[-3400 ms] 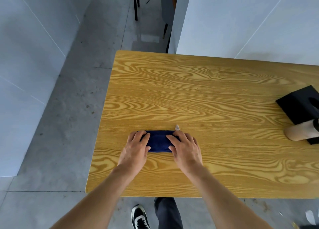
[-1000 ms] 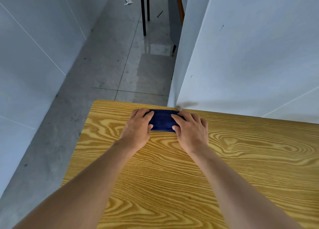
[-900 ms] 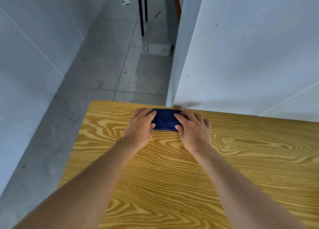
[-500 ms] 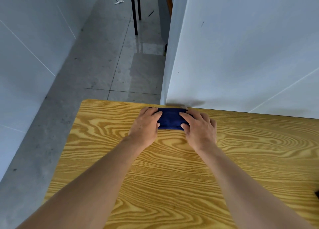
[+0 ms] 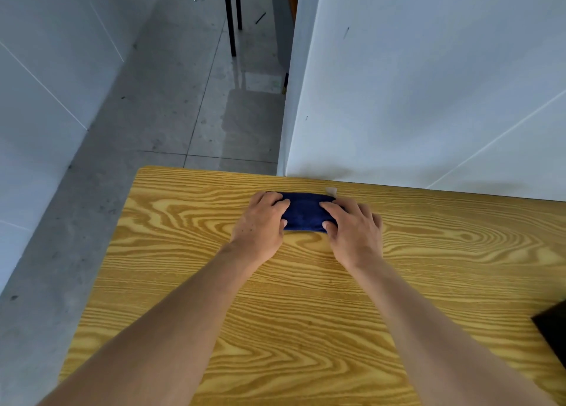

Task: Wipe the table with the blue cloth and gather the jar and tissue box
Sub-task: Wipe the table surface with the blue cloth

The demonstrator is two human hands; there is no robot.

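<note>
A folded dark blue cloth (image 5: 304, 211) lies on the wooden table (image 5: 183, 252) close to its far edge. My left hand (image 5: 260, 223) presses on the cloth's left end and my right hand (image 5: 352, 228) presses on its right end, fingers curled over it. A small white tag (image 5: 331, 190) sticks out at the cloth's far right corner. A black corner of the tissue box (image 5: 552, 332) shows at the right edge of the view. The jar is out of view.
A white wall panel (image 5: 428, 84) stands right behind the table's far edge. Grey floor (image 5: 153, 114) lies to the left and beyond, with black furniture legs (image 5: 231, 16) far back. The table's left edge drops off near my left forearm.
Both hands slid the cloth from the table's near part up to the far edge, then a little rightward along it. The tissue box corner has come into view at the right.
</note>
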